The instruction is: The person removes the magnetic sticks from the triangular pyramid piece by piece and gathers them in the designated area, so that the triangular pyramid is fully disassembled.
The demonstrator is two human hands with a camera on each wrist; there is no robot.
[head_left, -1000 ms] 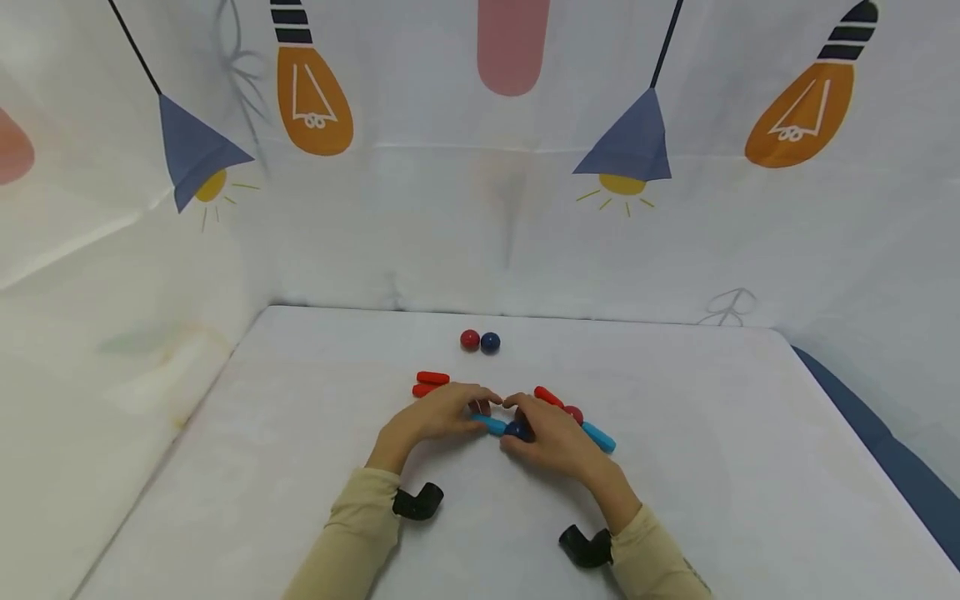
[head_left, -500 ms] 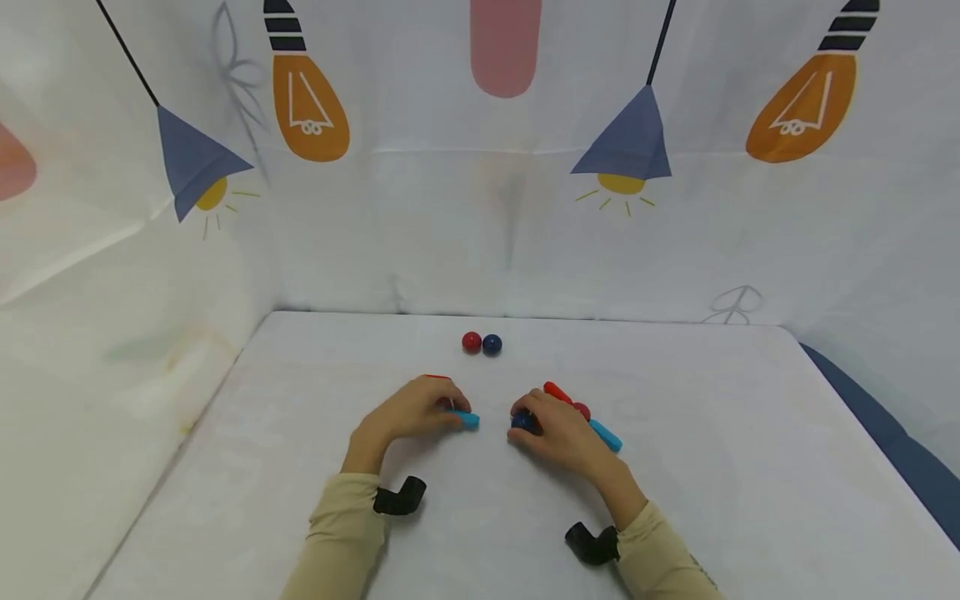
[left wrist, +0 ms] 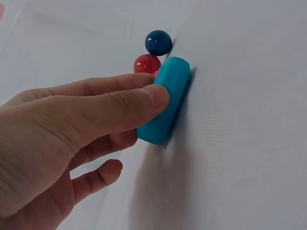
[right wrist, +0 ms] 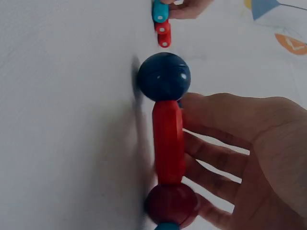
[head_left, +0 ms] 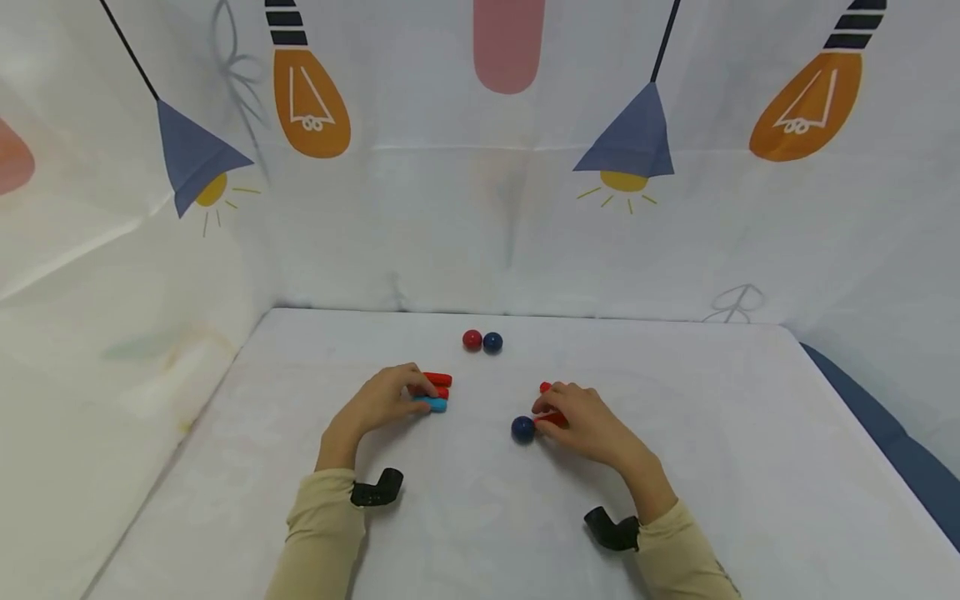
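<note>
In the head view my left hand (head_left: 384,397) pinches a light blue magnetic rod (left wrist: 168,103) between thumb and fingers. The rod lies close beside two red rods (head_left: 441,379). My right hand (head_left: 592,423) holds a red magnetic rod (right wrist: 168,143), its fingers along one side. One end of this rod meets a dark blue ball (right wrist: 164,76), the other a dark red ball (right wrist: 171,205). At the bottom of the right wrist view, a light blue piece (right wrist: 168,225) meets the red ball. Another red rod end (head_left: 545,387) shows behind the right hand; the hand hides the rest.
A loose red ball (head_left: 472,340) and a dark blue ball (head_left: 492,342) sit side by side towards the back of the white table (head_left: 450,517). A printed cloth wall (head_left: 420,225) rises behind the table. Black wrist mounts (head_left: 378,487) extend from both sleeves.
The left hand has drawn the light blue rod away from the dark blue ball, leftward to the red rods. The right hand has shifted from the dark blue ball to the red rod.
</note>
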